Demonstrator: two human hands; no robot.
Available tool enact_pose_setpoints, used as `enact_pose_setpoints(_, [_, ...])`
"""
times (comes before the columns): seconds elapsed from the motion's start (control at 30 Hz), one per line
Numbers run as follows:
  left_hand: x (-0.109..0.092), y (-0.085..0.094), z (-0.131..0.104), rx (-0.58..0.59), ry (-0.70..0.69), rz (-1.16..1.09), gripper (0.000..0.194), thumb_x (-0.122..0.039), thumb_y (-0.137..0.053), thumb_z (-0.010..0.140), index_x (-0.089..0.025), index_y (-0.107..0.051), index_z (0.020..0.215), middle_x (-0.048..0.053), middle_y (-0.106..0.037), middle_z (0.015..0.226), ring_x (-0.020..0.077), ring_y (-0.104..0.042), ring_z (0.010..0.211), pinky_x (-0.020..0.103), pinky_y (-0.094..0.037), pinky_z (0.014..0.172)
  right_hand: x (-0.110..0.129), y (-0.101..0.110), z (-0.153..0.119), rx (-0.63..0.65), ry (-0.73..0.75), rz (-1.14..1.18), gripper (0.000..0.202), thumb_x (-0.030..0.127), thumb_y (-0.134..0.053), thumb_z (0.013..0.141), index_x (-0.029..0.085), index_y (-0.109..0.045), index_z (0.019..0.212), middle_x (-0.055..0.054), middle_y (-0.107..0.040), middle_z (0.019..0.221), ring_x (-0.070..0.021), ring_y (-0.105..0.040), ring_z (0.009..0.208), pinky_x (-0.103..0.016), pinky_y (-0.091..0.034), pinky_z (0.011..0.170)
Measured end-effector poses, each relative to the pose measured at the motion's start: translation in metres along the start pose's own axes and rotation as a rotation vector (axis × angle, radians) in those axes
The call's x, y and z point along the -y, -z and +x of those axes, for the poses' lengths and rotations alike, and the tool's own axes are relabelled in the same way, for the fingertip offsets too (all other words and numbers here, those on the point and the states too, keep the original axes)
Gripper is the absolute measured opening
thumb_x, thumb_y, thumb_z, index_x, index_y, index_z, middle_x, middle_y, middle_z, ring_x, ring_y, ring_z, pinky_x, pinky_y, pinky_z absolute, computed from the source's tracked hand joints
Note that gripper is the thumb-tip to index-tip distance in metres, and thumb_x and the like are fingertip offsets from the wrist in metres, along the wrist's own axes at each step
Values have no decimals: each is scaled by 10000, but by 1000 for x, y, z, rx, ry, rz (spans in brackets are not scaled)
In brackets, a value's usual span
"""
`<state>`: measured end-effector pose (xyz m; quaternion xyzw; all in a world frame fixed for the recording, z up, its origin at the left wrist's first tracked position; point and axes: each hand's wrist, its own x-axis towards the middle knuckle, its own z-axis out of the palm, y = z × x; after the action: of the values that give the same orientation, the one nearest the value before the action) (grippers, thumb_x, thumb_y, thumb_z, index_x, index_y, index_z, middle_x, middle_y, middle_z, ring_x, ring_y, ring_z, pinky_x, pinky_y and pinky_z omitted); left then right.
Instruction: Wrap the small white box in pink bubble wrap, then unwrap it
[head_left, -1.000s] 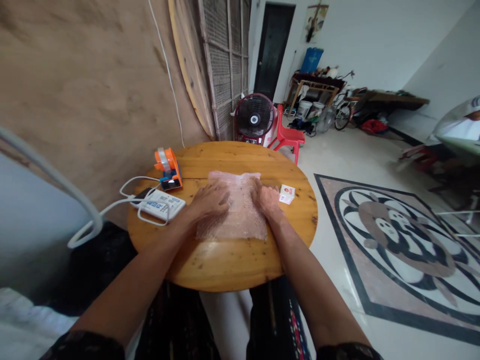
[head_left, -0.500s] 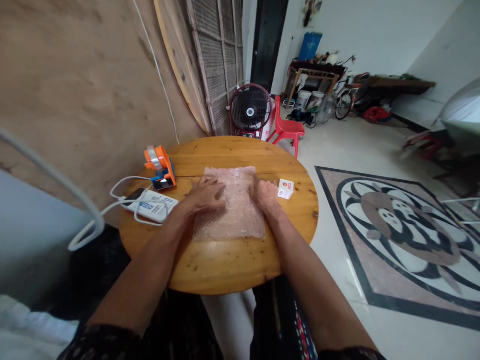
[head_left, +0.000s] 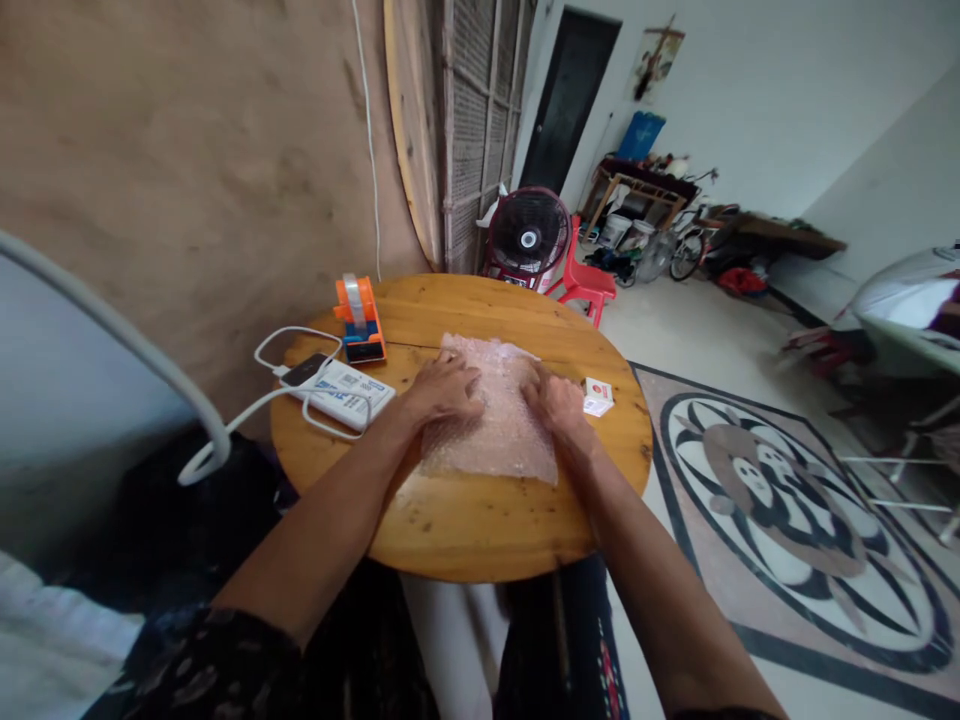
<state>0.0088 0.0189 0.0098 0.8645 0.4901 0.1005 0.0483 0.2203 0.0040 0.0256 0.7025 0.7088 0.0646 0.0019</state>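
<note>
A pinkish sheet of bubble wrap lies flat on the round wooden table. My left hand rests on its left side with the fingers spread. On the right side of the sheet lies my right hand, its fingers reaching inward over the wrap, apart and somewhat blurred. A small white box with a red mark stands just right of my right hand. Beyond my left hand is an orange and blue tape dispenser with a roll of clear tape.
A white box with blue print lies at the table's left, with a dark device and white cable on it. Behind the table stand a fan and a red plastic chair. A brown wall borders the left side.
The camera has turned and tilted slightly, so the table and its things sit farther right in view. Both hands stay on the bubble wrap; the right fingers look more stretched out.
</note>
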Motion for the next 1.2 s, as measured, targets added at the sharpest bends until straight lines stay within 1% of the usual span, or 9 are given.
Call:
enact_pose_setpoints(0.1, [-1, -2, -3, -46, -14, -10, 413, -485, -548, 775, -202, -656, 1055, 135, -598, 1176, 363, -456, 1164, 511, -405, 947, 3, 10, 9, 113, 45, -24, 538, 515, -385, 959, 210, -469, 1394, -153, -723, 1076, -297, -686, 1018, -385, -482, 852])
enact_pose_setpoints(0.23, [-3, -2, -4, -107, -63, 0, 323, -430, -583, 738, -177, -672, 919, 140, -614, 1119, 357, -463, 1162, 494, -386, 979, 3, 20, 24, 222, 116, -31, 483, 505, -413, 952, 187, -582, 1274, -154, -678, 1209, -296, -628, 1146, -388, -474, 913])
enact_pose_setpoints(0.37, [3, -3, 2, -55, -192, -38, 330, -387, -601, 725, -185, -653, 981, 107, -628, 1155, 299, -504, 1171, 416, -360, 1055, 1, 25, 35, 273, 149, -21, 476, 490, -491, 919, 197, -589, 1282, -138, -654, 1271, -309, -610, 1173, -388, -473, 932])
enact_pose_setpoints(0.43, [8, -5, 4, 7, -207, -86, 469, -426, -612, 734, -190, -613, 1139, 105, -582, 1301, 295, -486, 1239, 399, -348, 1083, 0, 28, 38, 297, 172, -6, 483, 474, -534, 898, 190, -588, 1285, -142, -650, 1277, -316, -613, 1164, -387, -476, 928])
enact_pose_setpoints(0.53, [18, -8, 6, 89, -173, -146, 796, -544, -655, 710, -185, -446, 1389, 125, -389, 1524, 315, -349, 1396, 405, -280, 1143, -3, 33, 38, 322, 197, 32, 506, 463, -574, 877, 184, -573, 1299, -143, -642, 1288, -303, -617, 1149, -366, -480, 920])
enact_pose_setpoints(0.63, [24, -10, 7, 128, -147, -185, 1015, -615, -675, 682, -142, -291, 1494, 171, -247, 1592, 324, -257, 1454, 405, -228, 1171, -6, 39, 34, 325, 214, 74, 519, 446, -584, 872, 181, -550, 1318, -132, -642, 1283, -266, -645, 1084, -317, -498, 866])
enact_pose_setpoints(0.83, [29, -11, 11, 163, -152, -189, 1074, -690, -668, 648, -145, -301, 1497, 179, -258, 1587, 341, -265, 1449, 420, -223, 1172, -16, 35, 45, 449, 153, 268, 504, 346, -590, 849, 207, -510, 1327, -88, -720, 958, -172, -662, 668, -249, -493, 569])
enact_pose_setpoints(1.0, [31, -13, 13, 178, -145, -171, 1072, -731, -642, 643, -143, -332, 1484, 174, -270, 1583, 340, -258, 1448, 423, -215, 1174, -25, 18, 65, 501, 136, 357, 428, 275, -641, 810, 198, -544, 1220, -15, -658, 706, -131, -614, 548, -220, -487, 524])
enact_pose_setpoints(1.2, [29, -11, 13, 183, -143, -183, 1079, -701, -669, 639, -113, -337, 1480, 197, -269, 1576, 349, -240, 1450, 432, -196, 1183, -28, 17, 69, 518, 99, 424, 511, 308, -683, 815, 211, -513, 1287, -14, -653, 680, -124, -592, 507, -226, -496, 504])
